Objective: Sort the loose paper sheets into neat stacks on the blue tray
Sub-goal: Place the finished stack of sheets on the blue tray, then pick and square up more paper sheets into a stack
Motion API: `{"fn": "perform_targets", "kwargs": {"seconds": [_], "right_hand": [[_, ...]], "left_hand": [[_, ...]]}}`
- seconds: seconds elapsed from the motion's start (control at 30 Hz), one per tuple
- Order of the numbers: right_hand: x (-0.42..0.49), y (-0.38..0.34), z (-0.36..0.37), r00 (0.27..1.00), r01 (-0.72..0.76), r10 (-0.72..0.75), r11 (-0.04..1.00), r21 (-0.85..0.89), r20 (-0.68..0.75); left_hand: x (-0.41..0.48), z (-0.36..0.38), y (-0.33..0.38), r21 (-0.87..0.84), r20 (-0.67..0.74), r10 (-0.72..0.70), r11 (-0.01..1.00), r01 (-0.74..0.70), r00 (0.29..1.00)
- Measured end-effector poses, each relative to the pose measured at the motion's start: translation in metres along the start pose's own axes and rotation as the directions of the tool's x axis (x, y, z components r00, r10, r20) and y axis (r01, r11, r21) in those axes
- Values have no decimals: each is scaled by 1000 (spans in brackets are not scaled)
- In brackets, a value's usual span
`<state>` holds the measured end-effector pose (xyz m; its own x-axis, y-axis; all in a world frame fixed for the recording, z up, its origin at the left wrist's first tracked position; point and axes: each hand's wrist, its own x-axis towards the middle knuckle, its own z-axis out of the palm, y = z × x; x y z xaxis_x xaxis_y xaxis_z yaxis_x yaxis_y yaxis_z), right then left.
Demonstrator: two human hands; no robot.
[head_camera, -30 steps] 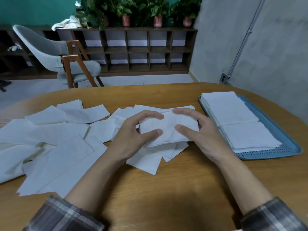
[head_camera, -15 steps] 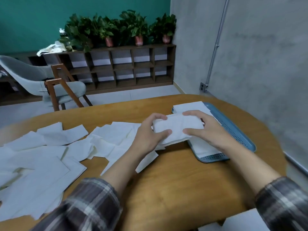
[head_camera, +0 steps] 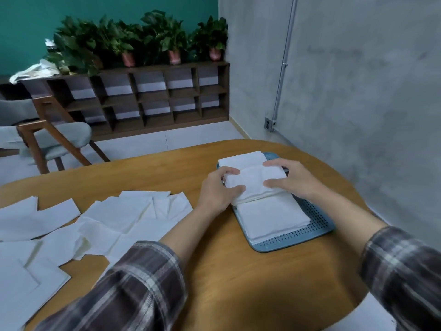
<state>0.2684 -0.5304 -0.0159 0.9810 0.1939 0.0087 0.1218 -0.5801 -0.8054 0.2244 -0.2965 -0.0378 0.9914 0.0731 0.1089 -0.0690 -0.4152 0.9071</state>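
White paper bundle [head_camera: 254, 183], gripped by left hand [head_camera: 214, 194] and right hand [head_camera: 294, 179], over blue tray [head_camera: 318, 222].

Your left hand [head_camera: 219, 189] and right hand [head_camera: 291, 179] cover both ends of the bundle [head_camera: 255, 182] they grip, so its sheet count cannot be told. The bundle hides the middle of the tray [head_camera: 286, 246] and the near part of the far stack [head_camera: 241, 161] — whether it touches anything beneath does not show. The loose sheets [head_camera: 114, 218] and the chair [head_camera: 55, 137] run off the left edge. Both sleeves [head_camera: 133, 290] are blurred and cut by the bottom edge.
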Motion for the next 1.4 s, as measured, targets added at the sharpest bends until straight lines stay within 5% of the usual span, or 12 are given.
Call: {"fn": "perform_targets", "kwargs": {"seconds": [0.27,0.43,0.57,0.7,1.1,1.4], "right_hand": [[-4,3,6,997,77,-80,979,-190,-7],[-5,-7,7,956,288,-286,870,-401,66],[0,-7,11,946,302,-197,828,-473,259],[-3,2,12,929,303,-114,780,-547,351],[-4,22,28,934,313,-144,769,-558,327],[-17,-31,15,938,309,-126,722,-619,322]], "left_hand": [[0,3,-8,208,-19,63,976,-58,998],[8,0,6,477,50,422,786,-393,905],[11,10,14,654,306,248,647,-392,919],[3,13,5,696,392,130,605,-386,911],[-3,24,-12,626,413,46,711,-320,910],[-8,-12,25,712,435,-69,637,-296,898]]}}
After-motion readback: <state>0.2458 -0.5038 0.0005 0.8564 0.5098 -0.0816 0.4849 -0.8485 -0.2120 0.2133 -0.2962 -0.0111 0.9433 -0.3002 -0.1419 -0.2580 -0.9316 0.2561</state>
